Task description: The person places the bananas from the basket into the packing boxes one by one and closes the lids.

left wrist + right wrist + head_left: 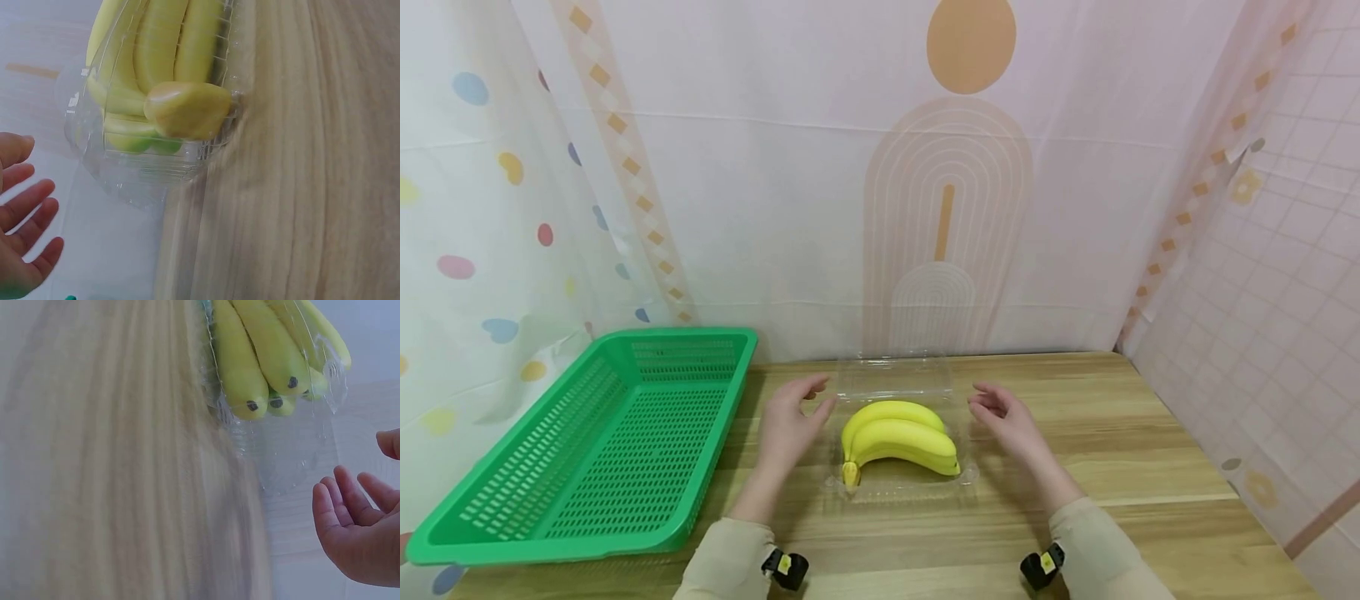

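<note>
Currently, both hands are hovering on either side of a clear plastic box point(898, 497), with their fingers relaxed and loosely bent. The left hand point(788, 421) is hanging just beside the box's left side, its thumb standing apart from the fingers. The right hand point(1009, 425) is mirroring it just off the right side, its palm turning inward.

Between them, a bunch of yellow bananas point(898, 442) is lying inside the box, its stem end pointing toward the left hand and its dark tips facing the right. The box's clear lid point(895, 383) is standing open behind the fruit; its exact tilt is getting lost in the see-through plastic. The box itself is resting on a wood-grain counter point(1120, 467).

Farther back along the arms, pale sleeves point(726, 558) are covering the forearms, and a small black device with a yellow mark point(785, 568) is sitting at each wrist.

Off to the left, a green plastic basket point(542, 548) with slotted sides is lying near the left arm. Behind everything, a pale cloth point(767, 183) is hanging, displaying an orange circle point(972, 42) above a striped arch point(910, 175).
</note>
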### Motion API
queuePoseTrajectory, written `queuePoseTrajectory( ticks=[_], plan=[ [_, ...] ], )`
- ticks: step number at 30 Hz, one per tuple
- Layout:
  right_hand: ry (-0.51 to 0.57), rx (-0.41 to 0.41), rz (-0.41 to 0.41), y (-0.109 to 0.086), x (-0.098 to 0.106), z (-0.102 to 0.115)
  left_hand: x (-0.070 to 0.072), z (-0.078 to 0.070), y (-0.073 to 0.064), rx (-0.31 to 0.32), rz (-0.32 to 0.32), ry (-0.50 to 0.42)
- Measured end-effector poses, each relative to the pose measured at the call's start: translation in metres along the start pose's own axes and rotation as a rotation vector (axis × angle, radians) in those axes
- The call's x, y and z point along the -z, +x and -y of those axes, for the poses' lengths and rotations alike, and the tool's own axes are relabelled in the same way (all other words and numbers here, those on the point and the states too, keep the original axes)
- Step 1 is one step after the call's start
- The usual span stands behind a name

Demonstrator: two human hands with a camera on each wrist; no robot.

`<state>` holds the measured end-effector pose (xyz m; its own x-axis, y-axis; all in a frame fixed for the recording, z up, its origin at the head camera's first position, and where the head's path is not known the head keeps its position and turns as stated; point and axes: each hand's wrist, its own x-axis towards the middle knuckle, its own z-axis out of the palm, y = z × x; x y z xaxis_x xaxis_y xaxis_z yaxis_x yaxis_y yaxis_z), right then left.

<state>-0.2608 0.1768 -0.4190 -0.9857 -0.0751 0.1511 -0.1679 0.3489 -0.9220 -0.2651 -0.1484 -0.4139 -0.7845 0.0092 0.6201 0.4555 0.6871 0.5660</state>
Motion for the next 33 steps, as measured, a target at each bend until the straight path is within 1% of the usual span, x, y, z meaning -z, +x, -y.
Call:
queuePoseTrajectory(
  ticks=[2,5,8,12,17,20,24,28,33],
  plan=[
    [0.013,-0.01,0.005,0.003,0.0,0.0,0.001,0.001,0.001,0.09,0.033,-0.052],
    [0.069,-0.033,0.011,0.008,-0.001,0.001,0.001,0.003,0.003,0.214,0.078,-0.138],
    [0.126,-0.056,0.021,0.013,-0.001,0.001,0.001,0.005,0.005,0.297,0.113,-0.203],
    [0.199,-0.092,0.033,0.018,-0.002,0.001,0.002,0.008,0.008,0.376,0.143,-0.247],
    [0.247,-0.118,0.037,0.025,-0.002,0.0,0.002,0.013,0.013,0.478,0.155,-0.307],
    [0.285,-0.134,0.041,0.03,-0.003,-0.001,0.002,0.016,0.015,0.562,0.163,-0.401],
    [0.358,-0.17,0.038,0.036,-0.005,-0.002,0.002,0.02,0.017,0.671,0.194,-0.532],
    [0.427,-0.198,0.032,0.041,-0.008,-0.005,0.001,0.023,0.019,0.737,0.224,-0.617],
    [0.484,-0.218,0.038,0.046,-0.01,-0.009,-0.001,0.027,0.021,0.779,0.255,-0.718]
  ],
)
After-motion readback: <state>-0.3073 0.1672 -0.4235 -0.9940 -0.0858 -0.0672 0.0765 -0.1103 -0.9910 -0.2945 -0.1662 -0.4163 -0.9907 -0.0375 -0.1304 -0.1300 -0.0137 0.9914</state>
